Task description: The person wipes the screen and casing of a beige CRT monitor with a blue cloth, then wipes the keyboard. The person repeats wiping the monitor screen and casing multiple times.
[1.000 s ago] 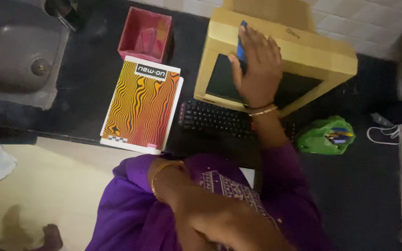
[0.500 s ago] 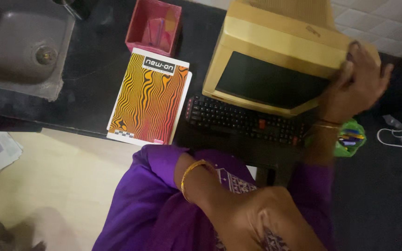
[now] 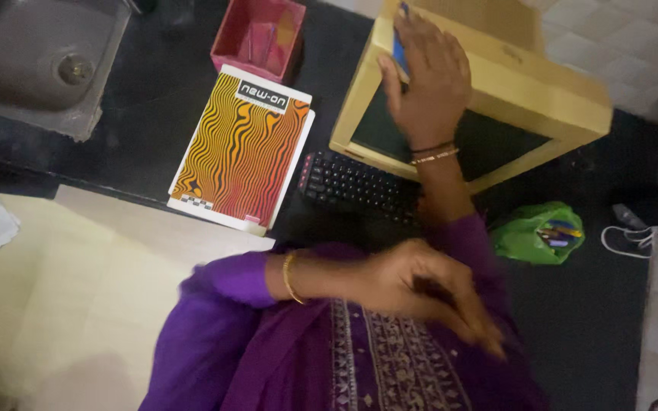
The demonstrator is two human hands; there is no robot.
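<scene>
At upper centre, the right hand [image 3: 426, 84] pressed a blue cloth [image 3: 399, 47] flat on the monitor [image 3: 542, 99]; the left hand [image 3: 420, 285], loosely curled, hovered blurred at lower centre.

one monitor [image 3: 496, 91], one keyboard [image 3: 352, 183], one book [image 3: 241, 144], perhaps several pens [image 3: 557, 232]

A dark stone counter [image 3: 138, 122] runs across the dim room, with a steel sink [image 3: 36, 65] sunk into its left end. Below lies a pale cream floor [image 3: 78, 304]; pale tiles [image 3: 611, 46], perhaps a wall, show top right.
</scene>
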